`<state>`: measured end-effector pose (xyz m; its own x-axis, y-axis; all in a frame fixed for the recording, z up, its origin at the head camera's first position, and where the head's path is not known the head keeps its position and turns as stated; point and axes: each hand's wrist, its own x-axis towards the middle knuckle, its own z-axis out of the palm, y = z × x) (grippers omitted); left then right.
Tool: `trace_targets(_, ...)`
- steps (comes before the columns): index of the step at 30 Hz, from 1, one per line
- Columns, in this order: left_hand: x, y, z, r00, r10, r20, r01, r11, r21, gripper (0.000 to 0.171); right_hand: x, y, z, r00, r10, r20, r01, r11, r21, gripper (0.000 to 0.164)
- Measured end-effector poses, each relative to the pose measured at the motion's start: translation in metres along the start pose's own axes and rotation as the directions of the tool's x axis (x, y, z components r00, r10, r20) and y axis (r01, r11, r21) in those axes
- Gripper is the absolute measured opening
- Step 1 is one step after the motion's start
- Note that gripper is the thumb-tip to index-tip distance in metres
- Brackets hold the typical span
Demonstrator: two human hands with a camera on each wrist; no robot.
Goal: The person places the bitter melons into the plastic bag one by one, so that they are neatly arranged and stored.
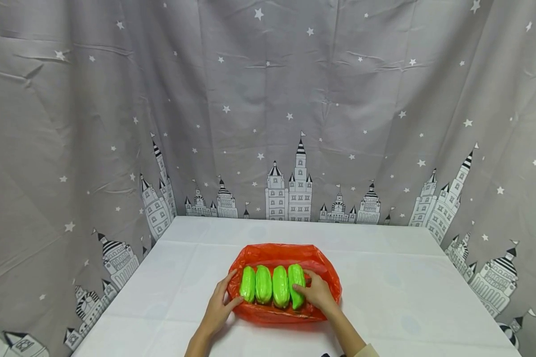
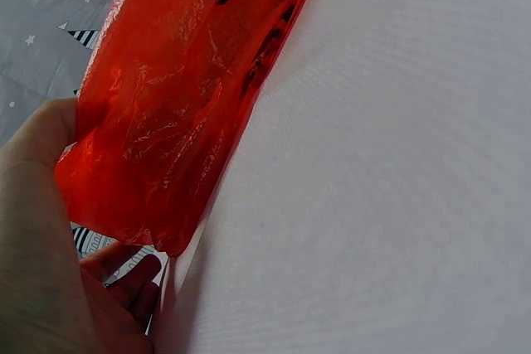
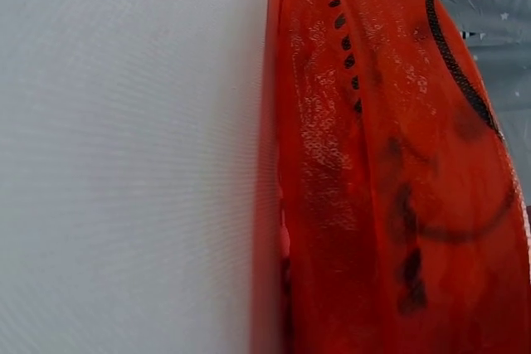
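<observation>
A red plastic bag [image 1: 277, 315] lies with its mouth spread wide on the white table. Inside it, several glossy, bright green, elongated gourd-like vegetables [image 1: 263, 285] stand side by side in a row. My left hand [image 1: 216, 307] holds the bag's left rim, thumb and forefinger spread along it beside the leftmost vegetable. The left wrist view shows that hand [image 2: 50, 230] at the bag's end, its lower fingers curled outside the plastic. Over the right rim reaches my right hand [image 1: 319, 292], gripping the rightmost green vegetable [image 1: 297, 282] with its thumb across it. The right wrist view shows the bag's side [image 3: 398, 163], not the hand.
The white table [image 1: 393, 282] extends around the bag. Behind it and at both sides hangs a grey curtain [image 1: 339, 99] printed with stars and castles. A small dark object [image 1: 325, 355] shows at the bottom edge, too cut off to identify.
</observation>
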<state>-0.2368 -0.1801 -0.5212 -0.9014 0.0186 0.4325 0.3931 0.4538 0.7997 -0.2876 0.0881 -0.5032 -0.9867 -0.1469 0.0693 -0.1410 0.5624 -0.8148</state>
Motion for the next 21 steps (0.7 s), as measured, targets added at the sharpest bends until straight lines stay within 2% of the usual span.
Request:
trace_targets(2, 0.0, -0.005, 0.001, 1.0, 0.007, -0.007, -0.007, 1.0, -0.003, 0.064, 0.0, -0.001, 0.0, 1.0, 0.008, 0.01, -0.008, 1.0, -0.014, 0.064)
trace_targets(6, 0.0, -0.027, 0.005, 1.0, 0.012, -0.021, -0.011, 1.0, 0.025, 0.064, 0.0, -0.005, 0.001, 1.0, 0.01, 0.013, -0.01, 0.999, -0.039, 0.066)
trace_targets(9, 0.001, -0.041, 0.005, 1.0, -0.004, -0.024, 0.005, 1.0, 0.029, 0.065, 0.0, -0.01, -0.001, 1.0, -0.008, 0.003, 0.008, 0.998, -0.063, 0.066)
trace_targets(12, 0.002, -0.047, 0.004, 0.999, -0.034, -0.029, 0.034, 0.999, -0.008, 0.061, -0.002, -0.015, -0.004, 1.0, -0.023, 0.002, 0.023, 0.996, -0.081, 0.065)
trace_targets(16, 0.004, -0.045, 0.002, 0.996, -0.088, -0.024, 0.087, 0.995, -0.048, 0.054, -0.008, -0.027, -0.012, 0.999, -0.045, 0.032, 0.047, 0.995, -0.084, 0.064)
trace_targets(18, 0.007, -0.039, 0.0, 0.994, -0.109, -0.024, 0.108, 0.993, -0.038, 0.051, -0.012, -0.035, -0.021, 0.997, -0.063, 0.052, 0.066, 0.995, -0.069, 0.061)
trace_targets(21, 0.014, -0.018, -0.004, 0.99, -0.123, -0.065, 0.128, 0.989, 0.08, 0.052, -0.016, -0.048, -0.04, 0.995, -0.072, 0.068, 0.074, 0.997, -0.019, 0.053)
